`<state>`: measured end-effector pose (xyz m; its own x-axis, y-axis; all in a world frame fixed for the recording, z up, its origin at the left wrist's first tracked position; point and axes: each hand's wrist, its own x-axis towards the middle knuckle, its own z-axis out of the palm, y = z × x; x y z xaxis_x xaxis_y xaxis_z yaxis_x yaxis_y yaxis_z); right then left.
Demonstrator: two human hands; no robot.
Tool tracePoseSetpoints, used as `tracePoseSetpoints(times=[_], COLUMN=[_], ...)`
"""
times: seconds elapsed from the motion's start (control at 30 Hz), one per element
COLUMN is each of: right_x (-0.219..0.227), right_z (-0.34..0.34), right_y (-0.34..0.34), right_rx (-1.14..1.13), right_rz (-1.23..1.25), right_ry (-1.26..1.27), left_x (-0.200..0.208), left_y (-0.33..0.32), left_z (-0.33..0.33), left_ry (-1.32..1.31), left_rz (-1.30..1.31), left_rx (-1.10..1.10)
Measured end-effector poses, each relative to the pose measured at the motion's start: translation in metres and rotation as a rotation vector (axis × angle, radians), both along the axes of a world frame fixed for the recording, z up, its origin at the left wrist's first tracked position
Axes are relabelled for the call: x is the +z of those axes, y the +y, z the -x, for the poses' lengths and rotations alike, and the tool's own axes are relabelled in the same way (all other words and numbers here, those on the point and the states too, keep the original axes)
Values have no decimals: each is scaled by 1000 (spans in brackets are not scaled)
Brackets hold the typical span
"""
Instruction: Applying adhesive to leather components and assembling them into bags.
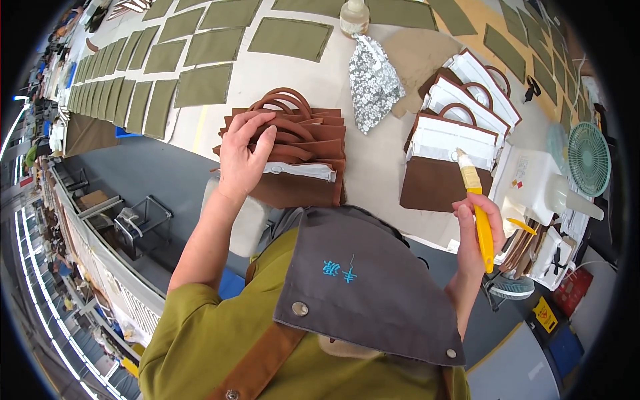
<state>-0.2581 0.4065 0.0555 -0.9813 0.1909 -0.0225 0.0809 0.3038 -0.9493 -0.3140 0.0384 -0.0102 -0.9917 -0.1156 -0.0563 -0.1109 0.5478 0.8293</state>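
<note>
My left hand [247, 153] curls over the left part of a stack of brown bag panels [293, 190], with fingers and thumb around a brown handle [291, 128]; some fingertips are hidden among the panels. A strip of white backing shows on the nearest panel. In my right hand [481, 230] is a yellow-handled paintbrush [481, 217], held upright with fingers wrapped round it. Its pale bristles reach the white backing [447, 141] of a brown bag panel [443, 183] on the right. More panels with round handles overlap behind that one.
Olive-green fabric pieces [291, 39] lie in rows across the far table. A glass jar [355, 18] and a floral cloth [373, 83] sit between the stacks. A white container [527, 183] and a green fan [589, 159] stand at right. A stool [143, 223] is at left.
</note>
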Motion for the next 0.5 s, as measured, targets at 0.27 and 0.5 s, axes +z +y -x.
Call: tracePoseSetpoints(times=[0.27,0.5], right_x=[0,0], right_z=[0,0], right_y=[0,2], right_rx=[-13,6], right_rz=[16,2], right_ry=[-9,12], left_x=[-4,1], left_y=[-20,-2], left_z=[-4,-13], left_ry=[68,128], left_rz=[204,211], left_rx=[-132,-38])
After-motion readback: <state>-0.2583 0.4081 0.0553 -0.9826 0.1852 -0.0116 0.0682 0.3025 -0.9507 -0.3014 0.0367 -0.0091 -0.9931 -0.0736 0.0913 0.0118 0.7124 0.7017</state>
